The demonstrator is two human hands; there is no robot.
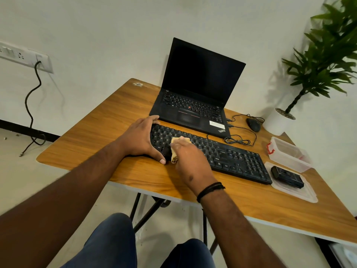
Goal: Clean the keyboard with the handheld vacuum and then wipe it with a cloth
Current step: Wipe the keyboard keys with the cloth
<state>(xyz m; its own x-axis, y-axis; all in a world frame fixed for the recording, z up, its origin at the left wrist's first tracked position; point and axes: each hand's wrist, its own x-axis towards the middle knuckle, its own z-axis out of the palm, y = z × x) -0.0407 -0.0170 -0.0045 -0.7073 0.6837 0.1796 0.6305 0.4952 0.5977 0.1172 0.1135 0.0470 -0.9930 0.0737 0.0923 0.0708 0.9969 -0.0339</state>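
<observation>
A wooden table (251, 202) on black folding legs is seen. On it are set an open black laptop (195, 93), a black keyboard (231, 157) just before it, a wired mouse (253, 124), a white plant pot (276, 122), a clear plastic box (287, 153) and a flat clear lid (301, 192) bearing a small black device (287, 176).

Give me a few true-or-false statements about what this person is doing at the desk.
1. The right hand presses a cloth on the keyboard. True.
2. The left hand holds the handheld vacuum. False: it grips the keyboard's left end; the handheld vacuum lies on a plastic lid.
3. The laptop is closed. False: it stands open, screen dark.
4. A mouse lies beside the plant pot. True.
</observation>
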